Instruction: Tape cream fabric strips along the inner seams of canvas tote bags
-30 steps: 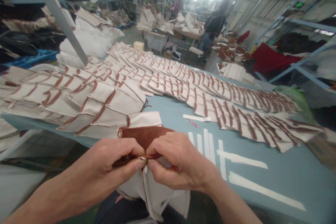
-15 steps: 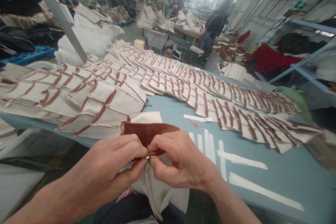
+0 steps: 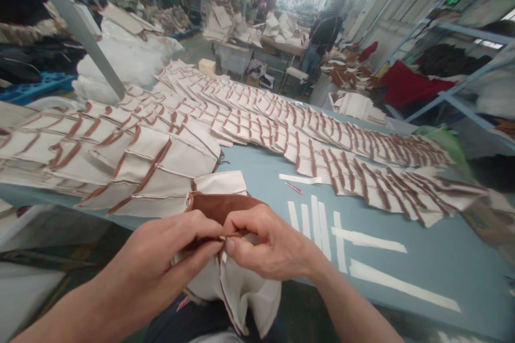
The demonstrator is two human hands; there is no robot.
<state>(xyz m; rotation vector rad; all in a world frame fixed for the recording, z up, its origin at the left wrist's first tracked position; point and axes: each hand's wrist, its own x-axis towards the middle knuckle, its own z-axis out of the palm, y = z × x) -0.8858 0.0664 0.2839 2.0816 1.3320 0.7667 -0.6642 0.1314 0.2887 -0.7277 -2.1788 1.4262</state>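
Observation:
Both my hands pinch the brown top edge of a cream fabric piece with brown trim (image 3: pixel 225 208), which looks like a bag body with its seams outward. My left hand (image 3: pixel 161 252) grips the edge from the left, thumb below and fingers above. From the right, my right hand (image 3: pixel 269 241) pinches the same edge close to the left fingertips. Below the hands, the cream cloth (image 3: pixel 249 295) hangs in folds over my lap. Just behind it a cream flap (image 3: pixel 219 182) rests on the table. The exact spot between the fingertips is partly hidden.
Long overlapping rows of cream pieces with brown seams (image 3: pixel 169 161) cover the blue table (image 3: pixel 257 171). White strips (image 3: pixel 402 284) and a small pink tool (image 3: pixel 293 187) lie to the right. A grey post (image 3: pixel 76 27) stands at left. A person (image 3: pixel 322 37) stands farther back.
My hands remain pinched on the brown edge and have shifted slightly left. The hanging cloth below has swung and folded differently. The whole view has moved a little.

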